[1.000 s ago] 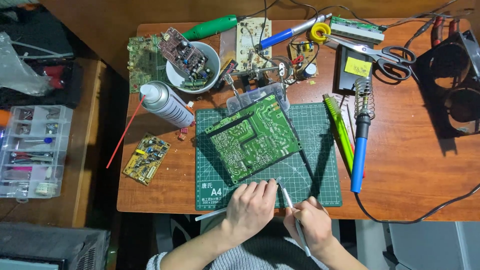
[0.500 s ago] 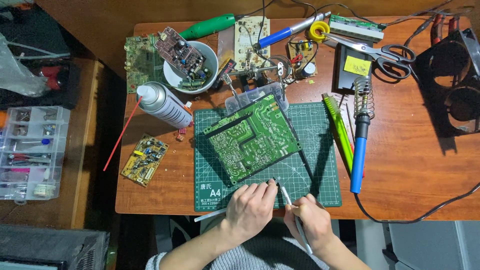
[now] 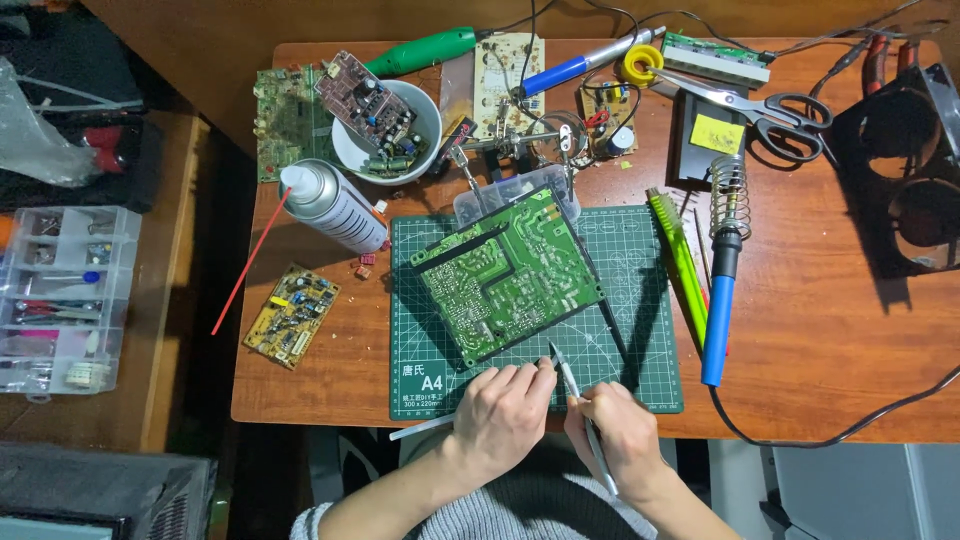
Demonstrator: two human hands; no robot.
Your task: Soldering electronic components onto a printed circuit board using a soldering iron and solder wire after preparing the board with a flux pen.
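Note:
A large green circuit board [image 3: 507,274] lies tilted on the green cutting mat [image 3: 640,370]. My right hand [image 3: 622,433] grips metal tweezers [image 3: 566,378] like a pen, their tip near the board's lower edge. My left hand [image 3: 503,413] rests on the mat beside them, its fingertips meeting the tweezers' tip; whether it pinches anything is too small to tell. A thin white stick [image 3: 421,428] lies under my left wrist at the mat's front edge.
A blue-handled soldering iron [image 3: 718,300] in a coil stand and a green knife [image 3: 680,265] lie right of the mat. A spray can [image 3: 332,207], white bowl [image 3: 395,125], small yellow board [image 3: 291,315], scissors [image 3: 760,108], black fans [image 3: 905,170] and a parts box [image 3: 60,300] surround it.
My hands have barely moved; the tweezers' tip has shifted slightly toward my left fingertips. The view has drifted a little.

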